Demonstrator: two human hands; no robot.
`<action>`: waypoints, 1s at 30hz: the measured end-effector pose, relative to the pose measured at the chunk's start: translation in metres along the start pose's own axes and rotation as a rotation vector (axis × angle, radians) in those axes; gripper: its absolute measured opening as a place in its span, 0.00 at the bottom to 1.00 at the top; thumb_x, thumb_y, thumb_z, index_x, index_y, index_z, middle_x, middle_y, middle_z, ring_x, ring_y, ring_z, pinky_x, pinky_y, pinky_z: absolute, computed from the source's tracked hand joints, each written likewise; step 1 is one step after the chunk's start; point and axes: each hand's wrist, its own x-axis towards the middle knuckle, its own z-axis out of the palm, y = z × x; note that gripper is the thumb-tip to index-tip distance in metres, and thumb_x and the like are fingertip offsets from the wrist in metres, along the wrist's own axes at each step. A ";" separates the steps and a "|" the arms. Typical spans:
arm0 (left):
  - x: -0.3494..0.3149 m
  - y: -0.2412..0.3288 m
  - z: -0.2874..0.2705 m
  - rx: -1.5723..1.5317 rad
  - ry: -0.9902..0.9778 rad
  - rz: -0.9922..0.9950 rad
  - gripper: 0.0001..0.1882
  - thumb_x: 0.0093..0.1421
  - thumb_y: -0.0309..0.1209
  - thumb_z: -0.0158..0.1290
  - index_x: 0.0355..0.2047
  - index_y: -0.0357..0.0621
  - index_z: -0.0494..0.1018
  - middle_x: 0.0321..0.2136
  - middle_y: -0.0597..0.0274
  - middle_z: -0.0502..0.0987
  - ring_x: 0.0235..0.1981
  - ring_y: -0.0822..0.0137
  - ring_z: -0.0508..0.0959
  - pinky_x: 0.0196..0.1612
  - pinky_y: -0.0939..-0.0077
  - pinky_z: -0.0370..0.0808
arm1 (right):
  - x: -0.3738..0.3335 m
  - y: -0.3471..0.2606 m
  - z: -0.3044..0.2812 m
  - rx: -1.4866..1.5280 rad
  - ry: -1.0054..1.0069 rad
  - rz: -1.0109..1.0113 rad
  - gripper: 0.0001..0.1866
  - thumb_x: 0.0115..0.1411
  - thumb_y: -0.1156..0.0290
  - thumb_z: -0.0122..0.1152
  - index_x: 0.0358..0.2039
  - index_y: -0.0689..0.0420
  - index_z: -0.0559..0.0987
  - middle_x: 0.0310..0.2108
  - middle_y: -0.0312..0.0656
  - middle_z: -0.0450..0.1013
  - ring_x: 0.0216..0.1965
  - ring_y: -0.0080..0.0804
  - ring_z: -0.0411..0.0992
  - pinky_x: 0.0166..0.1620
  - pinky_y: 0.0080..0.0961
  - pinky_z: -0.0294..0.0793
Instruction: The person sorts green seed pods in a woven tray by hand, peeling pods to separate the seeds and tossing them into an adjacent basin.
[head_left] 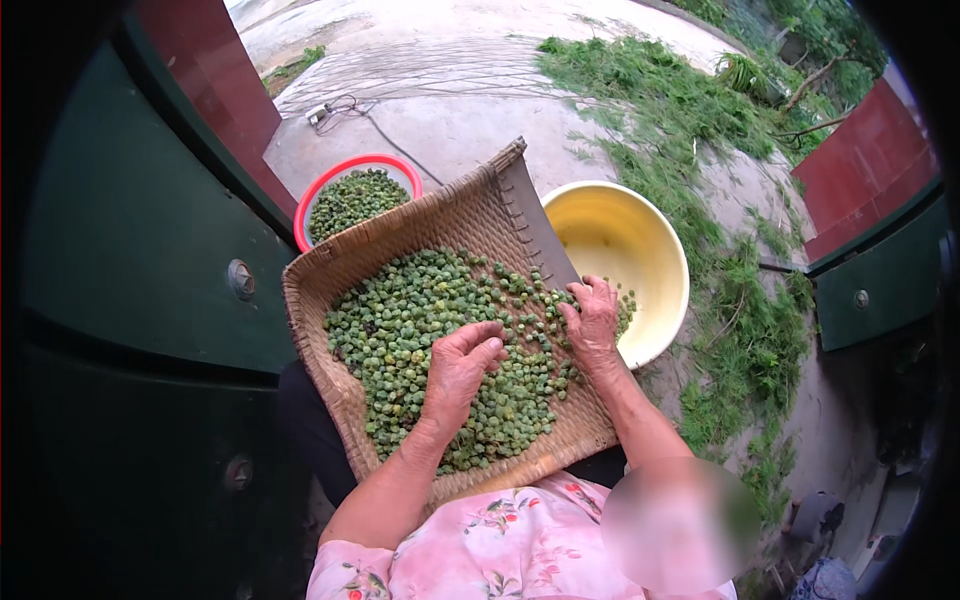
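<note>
A woven bamboo winnowing basket (pixel 322 375) rests tilted across my lap, heaped with small round green berries (pixel 400 310). Over the middle of the heap, my left hand (pixel 465 365) is closed, its thumb and fingertips drawn together. Whatever may be between them is too small to make out. My right hand (pixel 594 325) is at the basket's right edge, fingers bent but apart, the tips by a few scattered berries. Just beyond that edge stands a yellow basin (pixel 660 240) with some berries at its bottom, partly hidden by my right hand and the basket.
Behind the basket on the left is a red-rimmed bowl (pixel 413 180) full of green berries. A cable (pixel 390 140) runs over the concrete. Cut feathery greenery (pixel 740 350) lies along the right. Dark green door panels (pixel 150 220) flank me closely on the left.
</note>
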 end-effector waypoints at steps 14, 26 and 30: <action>-0.001 -0.014 0.012 -0.062 -0.175 -0.046 0.22 0.59 0.24 0.51 0.54 0.34 0.66 0.45 0.56 0.74 0.38 0.69 0.78 0.39 0.78 0.77 | -0.029 -0.053 -0.037 1.032 -0.377 0.465 0.05 0.57 0.73 0.59 0.30 0.61 0.77 0.30 0.33 0.70 0.32 0.19 0.67 0.36 0.18 0.67; -0.008 -0.028 0.024 0.211 -0.130 -0.024 0.12 0.54 0.21 0.57 0.41 0.33 0.75 0.29 0.65 0.76 0.27 0.78 0.75 0.29 0.85 0.74 | -0.044 -0.059 -0.057 1.265 -0.215 0.802 0.05 0.61 0.73 0.55 0.32 0.60 0.74 0.28 0.34 0.72 0.30 0.20 0.70 0.33 0.17 0.72; -0.011 -0.037 0.029 0.272 -0.186 -0.023 0.14 0.54 0.22 0.57 0.42 0.32 0.75 0.30 0.64 0.75 0.29 0.76 0.75 0.32 0.83 0.74 | -0.047 -0.014 -0.110 0.914 -0.033 0.704 0.02 0.59 0.77 0.55 0.31 0.61 0.76 0.26 0.36 0.73 0.26 0.20 0.71 0.30 0.17 0.72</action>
